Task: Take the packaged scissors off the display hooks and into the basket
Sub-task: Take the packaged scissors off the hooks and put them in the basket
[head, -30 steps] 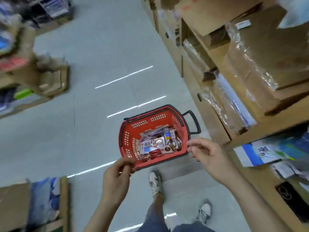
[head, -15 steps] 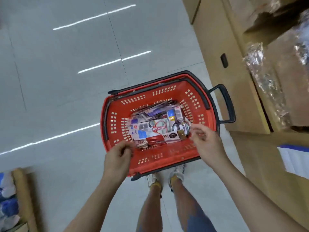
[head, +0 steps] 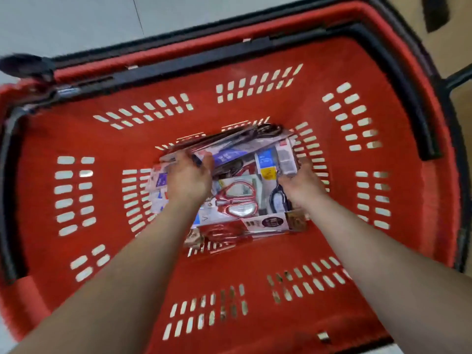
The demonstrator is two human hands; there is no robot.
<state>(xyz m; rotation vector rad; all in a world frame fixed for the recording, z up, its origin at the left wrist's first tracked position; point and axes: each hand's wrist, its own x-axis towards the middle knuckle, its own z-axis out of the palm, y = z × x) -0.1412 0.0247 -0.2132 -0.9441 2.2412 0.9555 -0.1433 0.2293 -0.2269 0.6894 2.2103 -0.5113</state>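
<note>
Head view: both hands deep in red basket [head: 250,267], on pile of packaged scissors [head: 237,200] covering its bottom. Left hand [head: 189,180] grasps far-left packs, fingers curled over edge. Right hand [head: 301,185] grips pile's right edge, thumb on top. Red-handled pair lies between the 2 hands. Black handle [head: 229,60] folded along far rim.

Top: the basket [head: 76,251] is open above, so you can come straight down.
Rim: black handles [head: 229,57] lie folded against the rim.
Floor: packaged scissors [head: 237,200] cover the middle, and bare strips show only beside the slotted walls.
Middle: your left hand [head: 189,180] and right hand [head: 301,185] sit on the pile with a gap between them.
</note>
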